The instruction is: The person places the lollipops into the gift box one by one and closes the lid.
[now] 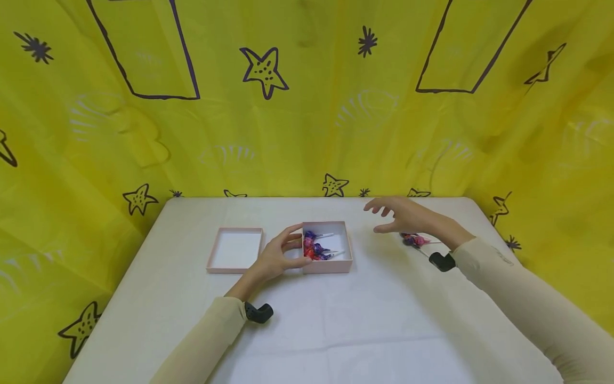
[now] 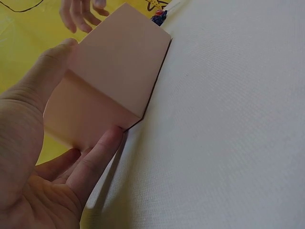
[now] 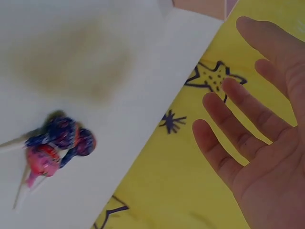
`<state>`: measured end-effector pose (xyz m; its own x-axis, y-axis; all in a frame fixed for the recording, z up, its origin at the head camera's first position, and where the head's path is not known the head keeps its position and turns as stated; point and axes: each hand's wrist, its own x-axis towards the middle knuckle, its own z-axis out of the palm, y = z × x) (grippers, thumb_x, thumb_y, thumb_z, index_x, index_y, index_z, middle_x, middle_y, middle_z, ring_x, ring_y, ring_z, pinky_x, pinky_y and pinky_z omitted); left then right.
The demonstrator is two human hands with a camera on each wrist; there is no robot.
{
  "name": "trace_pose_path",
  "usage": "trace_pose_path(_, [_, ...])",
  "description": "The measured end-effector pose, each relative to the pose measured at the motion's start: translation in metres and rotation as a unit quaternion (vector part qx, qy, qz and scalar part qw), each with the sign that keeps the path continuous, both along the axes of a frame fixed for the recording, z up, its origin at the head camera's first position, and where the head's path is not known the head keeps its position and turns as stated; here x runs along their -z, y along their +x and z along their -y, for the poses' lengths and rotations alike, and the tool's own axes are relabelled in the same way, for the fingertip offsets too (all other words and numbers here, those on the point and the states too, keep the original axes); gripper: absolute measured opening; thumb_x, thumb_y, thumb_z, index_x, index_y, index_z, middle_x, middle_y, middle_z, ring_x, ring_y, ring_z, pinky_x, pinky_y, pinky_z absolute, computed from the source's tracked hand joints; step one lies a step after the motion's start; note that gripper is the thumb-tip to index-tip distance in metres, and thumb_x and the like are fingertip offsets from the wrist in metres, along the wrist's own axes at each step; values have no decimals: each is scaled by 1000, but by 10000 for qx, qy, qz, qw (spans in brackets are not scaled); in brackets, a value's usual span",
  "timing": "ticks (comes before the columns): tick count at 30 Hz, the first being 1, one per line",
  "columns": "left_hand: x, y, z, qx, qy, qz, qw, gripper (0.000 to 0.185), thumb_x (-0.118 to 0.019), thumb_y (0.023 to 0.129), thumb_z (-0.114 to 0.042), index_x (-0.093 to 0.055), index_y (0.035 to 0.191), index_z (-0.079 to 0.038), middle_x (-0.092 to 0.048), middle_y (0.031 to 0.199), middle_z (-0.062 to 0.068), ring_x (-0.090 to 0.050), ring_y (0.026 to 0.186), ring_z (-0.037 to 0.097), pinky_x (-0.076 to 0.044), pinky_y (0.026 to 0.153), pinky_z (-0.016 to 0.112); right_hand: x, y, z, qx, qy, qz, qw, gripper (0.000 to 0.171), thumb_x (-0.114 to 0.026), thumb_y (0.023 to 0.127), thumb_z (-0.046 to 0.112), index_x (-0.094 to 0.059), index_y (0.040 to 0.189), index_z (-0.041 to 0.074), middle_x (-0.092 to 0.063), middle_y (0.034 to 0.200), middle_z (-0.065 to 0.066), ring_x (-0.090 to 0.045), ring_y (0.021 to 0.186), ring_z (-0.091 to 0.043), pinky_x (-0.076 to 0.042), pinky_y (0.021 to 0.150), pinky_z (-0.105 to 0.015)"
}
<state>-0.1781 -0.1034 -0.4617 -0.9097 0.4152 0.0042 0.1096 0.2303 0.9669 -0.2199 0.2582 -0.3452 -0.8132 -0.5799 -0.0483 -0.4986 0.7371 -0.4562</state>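
My left hand (image 1: 275,260) grips the open pink cardboard box (image 1: 328,247) mid-counter, steadying it. My right hand (image 1: 405,216) hovers with empty, spread fingers above the loose wrapped lollipops (image 1: 414,240); I should pinch one stick cleanly.

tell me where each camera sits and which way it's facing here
Head: worn on the head, looking forward and down at the table, both hands and sleeves showing.
Left wrist: on the left wrist, looking along the palm at the pink box that the left hand grips.
Right wrist: on the right wrist, looking past the open right hand at the loose lollipops.
Shared: head and right wrist both show those lollipops.
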Motion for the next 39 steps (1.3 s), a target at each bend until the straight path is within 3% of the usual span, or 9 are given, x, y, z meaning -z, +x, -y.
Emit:
trace_pose_path(11, [-1, 0, 0, -27, -4, 20, 10000, 92, -89, 82, -17, -39, 158, -30, -48, 154, 15, -52, 138, 32, -43, 112, 52, 15, 7, -53, 478, 7, 21, 9989, 48, -81, 90, 14, -62, 134, 8, -69, 119, -16, -65, 107, -39, -58, 86, -51])
trace_pose_path(17, [-2, 0, 0, 7, -35, -17, 10000, 93, -89, 83, -17, -37, 159, -29, -47, 155, 15, -52, 138, 31, -42, 113, 51, 27, 12, -78, 625, 57, 105, 9980, 50, -81, 90, 12, -61, 135, 5, -68, 118, -21, -66, 104, -37, -60, 81, -47])
trace_pose_path(22, [-2, -1, 1, 107, -32, -48, 9999, 93, -88, 84, -18, -35, 160, -29, -46, 156, 15, -51, 139, 32, -43, 112, 51, 39, 16, -94, 627, 155, 12, 9979, 48, -82, 89, 12, -63, 132, 3, -69, 111, -17, -68, 98, -34, -58, 82, -51])
trace_pose_path(30, [-1, -1, 1, 109, -22, 33, 9999, 92, -87, 84, -19, -35, 159, -30, -45, 156, 15, -50, 139, 31, -45, 110, 49, 58, 18, -110, 727, 213, 57, 9971, 41, -84, 86, 13, -69, 122, 4, -68, 102, -9, -65, 92, -27, -56, 78, -41])
trace_pose_path(39, [-2, 0, 1, 84, 38, 65, 9999, 92, -88, 84, -19, -36, 159, -30, -45, 156, 15, -50, 139, 32, -43, 112, 50, 65, 21, -113, 798, 146, 65, 9967, 33, -83, 86, 11, -71, 116, 4, -68, 100, -7, -63, 90, -24, -55, 75, -34])
